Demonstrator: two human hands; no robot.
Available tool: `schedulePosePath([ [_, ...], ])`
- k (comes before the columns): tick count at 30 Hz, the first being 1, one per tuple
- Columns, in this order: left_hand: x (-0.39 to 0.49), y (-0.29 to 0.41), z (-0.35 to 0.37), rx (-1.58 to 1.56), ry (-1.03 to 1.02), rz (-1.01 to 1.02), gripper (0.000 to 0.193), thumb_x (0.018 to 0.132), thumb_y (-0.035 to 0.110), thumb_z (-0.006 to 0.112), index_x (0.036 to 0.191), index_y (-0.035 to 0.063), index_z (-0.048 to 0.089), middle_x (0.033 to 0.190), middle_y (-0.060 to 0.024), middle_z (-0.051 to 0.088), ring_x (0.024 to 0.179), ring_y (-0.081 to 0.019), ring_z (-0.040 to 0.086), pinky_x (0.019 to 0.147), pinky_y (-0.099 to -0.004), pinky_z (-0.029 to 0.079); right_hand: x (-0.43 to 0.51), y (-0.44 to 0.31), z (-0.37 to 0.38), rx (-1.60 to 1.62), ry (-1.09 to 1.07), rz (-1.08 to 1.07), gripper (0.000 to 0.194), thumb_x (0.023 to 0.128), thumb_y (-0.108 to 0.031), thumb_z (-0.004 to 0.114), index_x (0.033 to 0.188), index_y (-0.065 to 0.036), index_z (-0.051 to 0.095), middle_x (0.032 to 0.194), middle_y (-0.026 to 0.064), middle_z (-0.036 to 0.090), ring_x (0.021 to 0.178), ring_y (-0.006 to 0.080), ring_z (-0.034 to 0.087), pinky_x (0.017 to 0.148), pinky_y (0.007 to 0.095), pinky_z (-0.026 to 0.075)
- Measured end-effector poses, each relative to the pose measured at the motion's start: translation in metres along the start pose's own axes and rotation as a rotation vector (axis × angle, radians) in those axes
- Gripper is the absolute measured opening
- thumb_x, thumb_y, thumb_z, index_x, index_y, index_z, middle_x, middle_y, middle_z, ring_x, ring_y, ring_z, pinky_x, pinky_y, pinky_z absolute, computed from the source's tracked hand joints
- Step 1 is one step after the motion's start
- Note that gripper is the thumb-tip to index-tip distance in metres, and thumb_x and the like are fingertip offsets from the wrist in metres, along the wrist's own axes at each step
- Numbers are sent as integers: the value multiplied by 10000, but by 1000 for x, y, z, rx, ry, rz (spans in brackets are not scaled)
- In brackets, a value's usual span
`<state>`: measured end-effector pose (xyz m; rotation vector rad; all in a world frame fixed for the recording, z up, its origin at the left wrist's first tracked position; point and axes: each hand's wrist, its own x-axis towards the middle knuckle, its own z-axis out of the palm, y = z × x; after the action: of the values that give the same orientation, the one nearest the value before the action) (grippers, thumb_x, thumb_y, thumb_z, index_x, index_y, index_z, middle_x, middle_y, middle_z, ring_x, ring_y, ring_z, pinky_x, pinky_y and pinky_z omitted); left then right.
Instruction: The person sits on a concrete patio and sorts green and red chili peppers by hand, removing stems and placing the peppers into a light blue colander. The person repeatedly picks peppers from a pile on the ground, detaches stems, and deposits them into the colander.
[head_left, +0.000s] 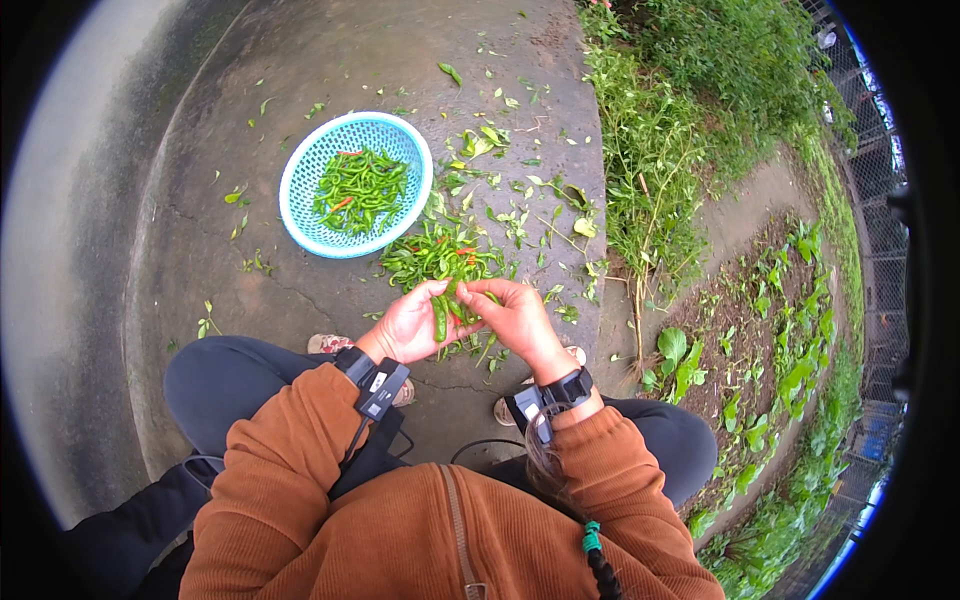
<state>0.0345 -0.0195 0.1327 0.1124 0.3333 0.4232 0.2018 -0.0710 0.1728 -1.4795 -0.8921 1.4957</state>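
My left hand (409, 324) is cupped around several green chili peppers (441, 319), which lie across its palm and fingers. Close against it, my right hand (517, 311) pinches at the peppers with thumb and forefinger; a bit of red shows between the hands. Just beyond my fingers a pile of green chilies and leaves (427, 255) lies on the concrete, with a few red ones among them. Behind that pile, slightly left, stands a light blue plastic basket (295, 191) with perforated walls. Green chilies (364, 184) and a few red ones lie in its bottom.
Loose leaves and stems (480, 142) are scattered over the concrete slab (247, 315). Uprooted plants (645, 195) lie along the slab's right edge. A bed of leafy seedlings (757, 352) and a wire fence (885, 247) are farther right. My knees flank the work area.
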Motion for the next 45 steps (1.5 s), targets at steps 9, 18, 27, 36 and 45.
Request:
schedulePosePath([
  [9,1,-1,-2,31,48,-15,240,925,297,487,1004,97,593,993,-37,617,962,-197,572,954,-398,418,-4,-1,-1,17,-101,225,243,907,-284,603,979,-58,658,654,-37,569,527,34,461,432,202,325],
  [18,1,4,4,-9,65,63,263,925,310,465,988,95,602,1156,-98,594,1153,-240,514,1040,-412,365,0,-5,-11,389,-38,164,153,913,-274,588,927,-123,612,618,-66,489,497,25,395,416,191,271],
  [27,1,6,11,-26,-41,16,283,923,293,446,911,53,596,1322,-175,471,1274,-303,410,1087,-466,301,4,2,-18,-274,299,-238,161,867,-123,642,992,-23,653,725,14,641,626,82,573,576,245,484],
  [36,-2,7,-4,1,35,-8,229,903,298,495,941,86,574,934,-43,597,1024,-213,553,1019,-455,365,-9,-5,-9,-557,9,-289,126,840,-139,644,953,-88,668,665,49,633,596,161,629,598,294,517],
  [45,-6,7,18,-48,2,60,229,900,310,506,926,92,571,1100,-144,591,1217,-316,469,1057,-509,334,-4,-16,-21,224,-2,-132,129,917,-180,593,976,-75,637,787,7,675,638,67,595,482,182,416],
])
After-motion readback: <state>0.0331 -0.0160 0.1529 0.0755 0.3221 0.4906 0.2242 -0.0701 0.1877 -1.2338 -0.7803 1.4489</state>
